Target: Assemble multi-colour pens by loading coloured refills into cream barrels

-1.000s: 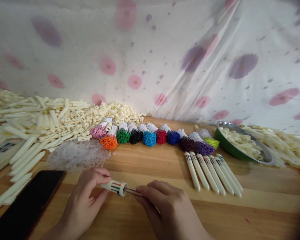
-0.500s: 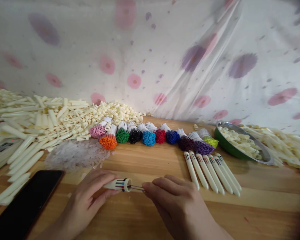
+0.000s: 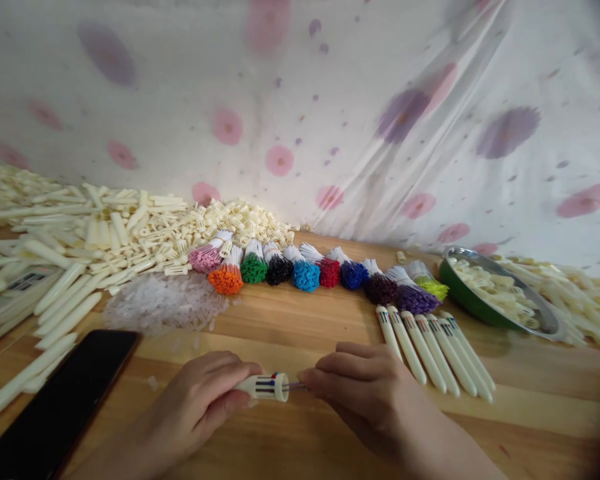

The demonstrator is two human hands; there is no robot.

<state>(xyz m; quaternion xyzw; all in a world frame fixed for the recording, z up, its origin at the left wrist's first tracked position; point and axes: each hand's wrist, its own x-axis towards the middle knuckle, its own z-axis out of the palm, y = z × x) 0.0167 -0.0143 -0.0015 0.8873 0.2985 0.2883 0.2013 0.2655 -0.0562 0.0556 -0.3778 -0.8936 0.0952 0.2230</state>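
Held sideways in my left hand (image 3: 207, 393) is a cream multicolour pen barrel (image 3: 266, 387), its slotted open end facing right, with dark, blue and red pieces in the slots. My right hand (image 3: 365, 393) pinches a thin pen refill (image 3: 296, 385) that reaches into that open end. The far part of the refill is hidden by my fingers. Beyond my hands lie bundles of pen refills with coloured ends, among them an orange bundle (image 3: 226, 273), a light blue bundle (image 3: 305, 272) and a purple bundle (image 3: 413, 293).
Several assembled pens (image 3: 423, 347) lie in a row at right. Behind them is a green-sided metal bowl (image 3: 473, 303) of cream parts. At left are a black phone (image 3: 65, 400), clear plastic pieces (image 3: 163, 307) and a heap of cream pen parts (image 3: 105, 230). A flowered sheet (image 3: 190, 87) hangs behind.
The view has shifted slightly left, so things on the table appear further right. The barrel has turned a little, and less of the refill shows between it and my right fingers.
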